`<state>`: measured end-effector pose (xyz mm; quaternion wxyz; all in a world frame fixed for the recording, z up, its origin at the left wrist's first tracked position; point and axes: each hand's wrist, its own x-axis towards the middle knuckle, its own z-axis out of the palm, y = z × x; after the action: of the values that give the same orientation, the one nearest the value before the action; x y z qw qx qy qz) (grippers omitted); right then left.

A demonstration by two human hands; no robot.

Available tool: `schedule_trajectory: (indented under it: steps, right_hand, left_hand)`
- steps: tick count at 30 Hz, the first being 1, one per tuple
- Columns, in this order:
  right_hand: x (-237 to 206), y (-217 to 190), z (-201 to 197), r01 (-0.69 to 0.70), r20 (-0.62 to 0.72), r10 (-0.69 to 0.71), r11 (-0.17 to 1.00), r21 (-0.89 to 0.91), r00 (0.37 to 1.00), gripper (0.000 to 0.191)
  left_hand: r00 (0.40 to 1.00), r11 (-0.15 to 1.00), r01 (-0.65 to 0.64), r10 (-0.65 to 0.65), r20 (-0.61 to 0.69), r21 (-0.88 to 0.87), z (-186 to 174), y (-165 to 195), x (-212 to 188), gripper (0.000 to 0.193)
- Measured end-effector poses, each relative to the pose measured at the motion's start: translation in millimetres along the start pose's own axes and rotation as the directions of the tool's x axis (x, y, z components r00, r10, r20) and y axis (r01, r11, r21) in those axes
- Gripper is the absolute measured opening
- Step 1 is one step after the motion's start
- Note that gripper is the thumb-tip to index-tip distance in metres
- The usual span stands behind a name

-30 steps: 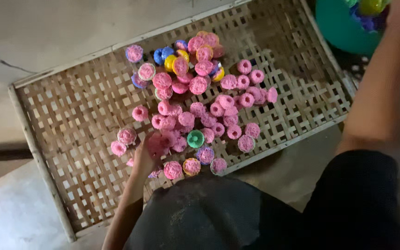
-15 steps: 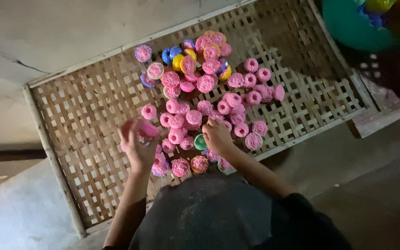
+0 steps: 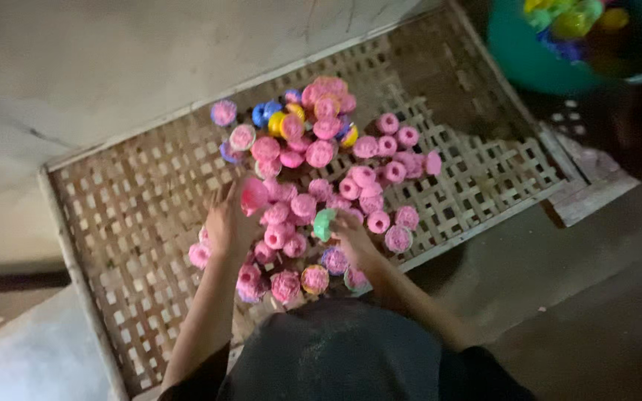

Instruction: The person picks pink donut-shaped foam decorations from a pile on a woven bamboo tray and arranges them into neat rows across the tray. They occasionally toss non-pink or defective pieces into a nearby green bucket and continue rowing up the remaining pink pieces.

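Note:
A heap of small round pink moulded pieces [image 3: 313, 156], with a few blue and yellow ones, lies on a woven bamboo tray [image 3: 135, 223]. My left hand [image 3: 228, 223] grips one pink piece [image 3: 253, 196] lifted just above the heap's left side. My right hand [image 3: 351, 234] pinches a green piece [image 3: 324, 224] near the heap's front. Both hands sit close together over the tray's near middle. My dark clothing hides the tray's front edge.
A green tub [image 3: 559, 44] with coloured pieces stands at the top right, off the tray. Grey concrete floor [image 3: 98, 67] surrounds the tray. A wooden board end [image 3: 596, 193] lies at the tray's right corner.
My right arm came in from the far right to the heap and picked up the green piece. My left hand lifted a pink piece and stays over the heap's left side.

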<state>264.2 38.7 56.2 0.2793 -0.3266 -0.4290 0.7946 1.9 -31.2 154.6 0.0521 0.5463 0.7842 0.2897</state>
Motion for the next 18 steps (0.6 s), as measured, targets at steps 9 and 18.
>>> schedule_trajectory:
  steps: [9,18]
  right_hand:
    - [-40.9,-75.7,-25.4,-0.326,-0.279,0.467,0.842,0.431,0.839,0.053]
    - [18.1,-290.6,-227.7,0.602,-0.447,-0.476,0.775,0.195,0.757,0.051]
  left_hand:
    - [0.825,0.978,-0.013,0.129,0.551,-0.210,76.5,143.7,-58.5,0.104]
    - [0.835,0.871,0.166,0.125,0.536,-0.462,106.4,95.0,-75.8,0.083]
